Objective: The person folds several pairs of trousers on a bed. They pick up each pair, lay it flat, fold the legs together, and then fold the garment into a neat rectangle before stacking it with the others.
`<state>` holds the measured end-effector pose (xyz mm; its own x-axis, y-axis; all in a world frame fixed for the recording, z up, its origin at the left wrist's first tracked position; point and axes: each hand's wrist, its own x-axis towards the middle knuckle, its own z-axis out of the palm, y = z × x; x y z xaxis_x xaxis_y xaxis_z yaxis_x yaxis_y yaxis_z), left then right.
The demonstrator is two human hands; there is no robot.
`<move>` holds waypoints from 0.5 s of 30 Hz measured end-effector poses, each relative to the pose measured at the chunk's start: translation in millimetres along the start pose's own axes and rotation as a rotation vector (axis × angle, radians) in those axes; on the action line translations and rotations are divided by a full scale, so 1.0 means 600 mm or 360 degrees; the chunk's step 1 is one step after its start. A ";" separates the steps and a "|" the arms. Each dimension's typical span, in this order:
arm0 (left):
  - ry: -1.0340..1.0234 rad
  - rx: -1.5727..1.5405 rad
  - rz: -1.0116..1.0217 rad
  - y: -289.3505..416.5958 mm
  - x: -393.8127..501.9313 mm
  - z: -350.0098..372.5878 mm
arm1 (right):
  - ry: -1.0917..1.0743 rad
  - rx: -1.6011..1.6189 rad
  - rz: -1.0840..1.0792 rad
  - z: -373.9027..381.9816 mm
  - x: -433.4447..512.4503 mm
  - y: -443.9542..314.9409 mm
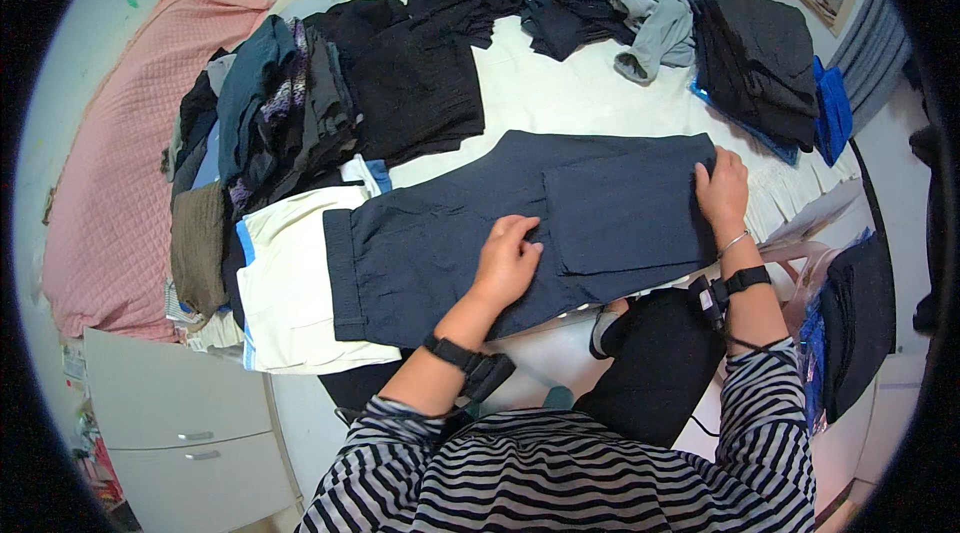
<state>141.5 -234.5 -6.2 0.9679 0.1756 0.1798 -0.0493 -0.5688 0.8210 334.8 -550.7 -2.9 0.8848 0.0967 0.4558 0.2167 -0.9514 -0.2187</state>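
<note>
Dark navy trousers [450, 233] with an elastic waistband lie flat across the near edge of the bed, their waistband to the left. The trouser legs are folded back over themselves at the right. My left hand [510, 259] rests on the middle of the cloth, fingers slightly curled, beside the edge of the folded part. At the right-hand fold my right hand [724, 188] lies over the edge; whether it pinches the cloth cannot be told. Cream trousers [292, 293] with blue trim lie partly under the navy waistband.
Piled clothes [262, 113] and stacked black garments [420, 75] are at the left. Dark garments [562, 0] lie along the back, near grey clothing [656, 15]. A dark folded pile [765, 60] is at the right. Below left is a drawer cabinet [187, 398].
</note>
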 end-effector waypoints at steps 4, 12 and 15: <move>0.0376 0.0441 0.0197 -0.015 -0.047 -0.120 | -0.0016 0.0394 -0.0374 0.006 -0.040 -0.131; 0.0911 0.0834 -0.0651 -0.074 -0.144 -0.336 | -0.0546 0.0180 -0.0398 0.045 -0.149 -0.265; 0.0768 0.0778 -0.0747 -0.089 -0.169 -0.343 | -0.0557 0.0167 -0.0379 0.047 -0.149 -0.262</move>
<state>-4.9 -56.9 43.3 0.6437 0.7434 0.1816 0.5534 -0.6161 0.5605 233.5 -401.8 -33.6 0.8876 0.4204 0.1880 0.4564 -0.8575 -0.2374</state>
